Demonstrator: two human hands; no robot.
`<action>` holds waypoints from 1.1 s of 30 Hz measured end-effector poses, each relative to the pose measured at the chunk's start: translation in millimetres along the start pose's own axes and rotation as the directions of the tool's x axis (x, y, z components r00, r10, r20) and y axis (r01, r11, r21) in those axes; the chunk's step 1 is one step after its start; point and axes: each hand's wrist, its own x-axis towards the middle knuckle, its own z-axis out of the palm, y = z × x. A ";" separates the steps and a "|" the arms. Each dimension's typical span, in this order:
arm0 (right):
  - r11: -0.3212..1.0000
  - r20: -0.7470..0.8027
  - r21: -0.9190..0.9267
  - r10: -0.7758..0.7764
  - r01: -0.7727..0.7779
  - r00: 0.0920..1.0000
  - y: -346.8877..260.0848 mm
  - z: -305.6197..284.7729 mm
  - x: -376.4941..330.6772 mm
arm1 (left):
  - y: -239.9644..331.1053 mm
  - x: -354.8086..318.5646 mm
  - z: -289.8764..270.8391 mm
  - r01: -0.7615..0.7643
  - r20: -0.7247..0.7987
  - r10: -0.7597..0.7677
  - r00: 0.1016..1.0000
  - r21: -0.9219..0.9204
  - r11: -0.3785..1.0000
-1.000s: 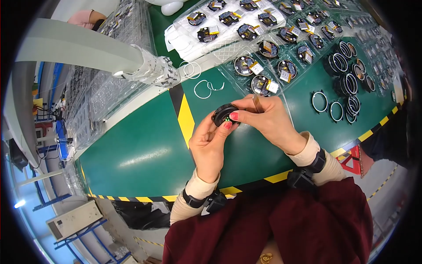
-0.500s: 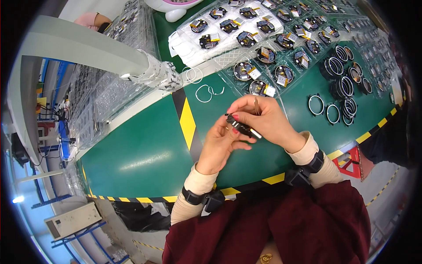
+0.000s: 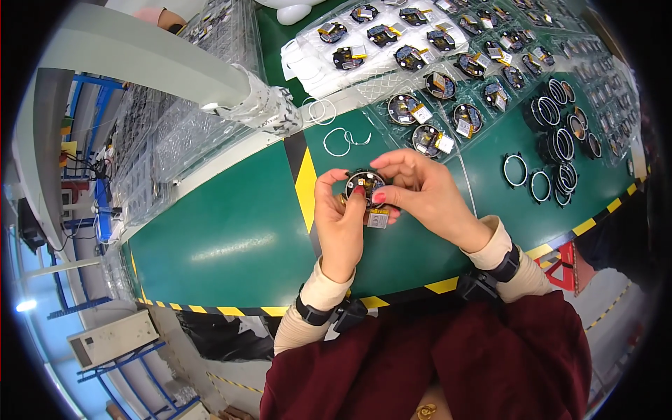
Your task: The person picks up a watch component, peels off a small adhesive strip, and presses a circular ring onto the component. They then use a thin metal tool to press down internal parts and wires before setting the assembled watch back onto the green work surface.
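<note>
Between my hands is a round smartwatch module [image 3: 364, 183], its circuit side facing up within a black case ring. A small silver battery [image 3: 378, 218] hangs from its lower edge on a yellow flex strip. My left hand [image 3: 339, 227] grips the module from the left, thumb pressed on its face and fingers curled round the rim. At the right edge, my right hand [image 3: 430, 199] closes on it with the thumb against the rim by the battery; its other fingers arch over the far side. The fingers beneath the module are partly hidden.
Beyond my hands, clear plastic trays [image 3: 455, 150] hold several similar modules. Black watch rings [image 3: 560, 143] with light rims stand stacked at right. White loops of cord [image 3: 338, 142] lie near a wrapped post [image 3: 269, 108]. Striped tape [image 3: 262, 311] marks the table's near edge.
The module has turned from edge-on to face up, showing its circuitry, with the battery now hanging toward me. My right hand has shifted from above it to its right side.
</note>
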 end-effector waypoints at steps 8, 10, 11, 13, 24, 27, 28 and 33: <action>0.998 -0.082 0.045 -0.031 0.035 0.996 12.1 2.9 -1.2 | -3.1 -2.4 -2.5 -0.054 -0.026 0.054 0.998 0.003 0.999; 0.998 -0.086 0.028 -0.045 0.047 0.995 12.5 3.3 -1.6 | -10.9 0.2 -6.8 -0.109 -0.055 0.114 0.992 0.086 0.990; 0.999 -0.103 0.005 -0.051 0.052 0.993 11.8 4.8 -2.2 | -13.6 0.8 -8.8 -0.113 -0.053 0.118 0.992 0.084 0.990; 0.997 -0.137 -0.042 -0.070 0.064 0.988 9.0 8.2 -3.9 | -17.6 -0.1 -12.1 -0.190 -0.029 0.198 0.980 0.180 0.965; 0.121 0.128 -0.953 -0.672 0.278 0.730 -13.1 -30.4 -52.8 | 35.3 65.8 36.8 -0.207 0.081 0.191 0.978 0.305 0.930; -0.078 0.222 -0.973 -0.596 0.219 0.772 14.7 -46.0 -70.2 | 20.7 129.5 14.1 -0.514 0.271 0.437 0.858 0.443 0.735; -0.070 0.286 -0.944 -0.655 0.321 0.700 32.2 -46.0 -63.8 | 9.5 157.2 -24.0 -0.560 0.268 0.508 0.819 0.566 0.604; -0.254 0.298 -0.952 -0.663 0.168 0.687 52.9 -59.6 -78.8 | 19.2 152.2 42.3 -0.298 0.307 0.528 0.792 0.949 -0.105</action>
